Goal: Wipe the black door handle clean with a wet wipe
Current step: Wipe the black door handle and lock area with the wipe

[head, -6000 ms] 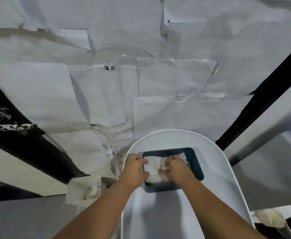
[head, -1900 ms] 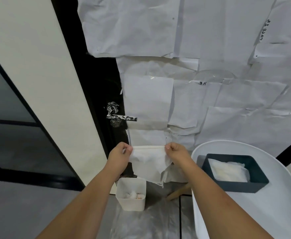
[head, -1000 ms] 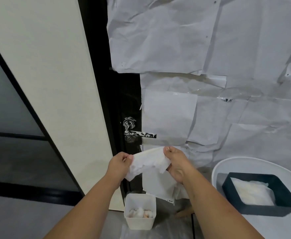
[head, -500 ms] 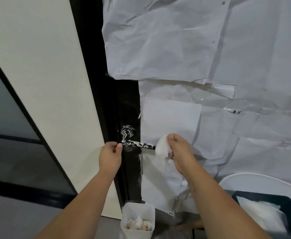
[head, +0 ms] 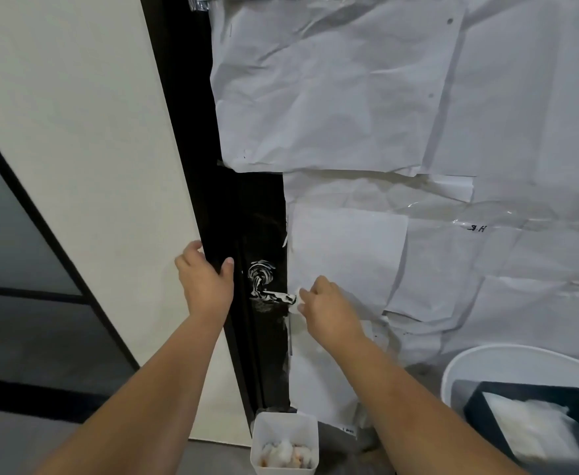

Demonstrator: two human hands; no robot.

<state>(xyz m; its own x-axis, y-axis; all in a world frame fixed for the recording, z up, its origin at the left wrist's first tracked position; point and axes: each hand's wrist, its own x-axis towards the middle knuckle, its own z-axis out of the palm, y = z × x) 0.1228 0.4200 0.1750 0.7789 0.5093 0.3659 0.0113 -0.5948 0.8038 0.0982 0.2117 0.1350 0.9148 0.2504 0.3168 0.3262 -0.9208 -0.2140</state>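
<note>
1. Two bare forearms reach up from the bottom edge of the view toward a black door.
2. Nearest, on the floor at the foot of the door, stands a small white plastic bin [head: 284, 440] with crumpled used wipes [head: 286, 454] in it.
3. At the lower right a round white tabletop [head: 459, 371] carries a dark rectangular tray [head: 476, 406] near its left edge, and a stack of white wet wipes [head: 534, 430] lies in the tray.
4. The right hand [head: 329, 311] has its fingers curled round a bunched white wet wipe [head: 295, 299], of which only a small part shows, and holds it against the outer tip of the black door handle [head: 274, 296].
5. That lever handle sits on the dark strip of the door [head: 257, 221]; white smears cover its lever and the round rose above.
6. The left hand [head: 206, 286] lies flat with fingers straight against the black door frame [head: 192, 166], thumb pointing toward the handle, just left of it and not touching it.
7. Farthest, crumpled white paper sheets [head: 349, 97] cover the door to the right of the handle, and a cream wall panel [head: 75, 132] runs to the left of the frame.
</note>
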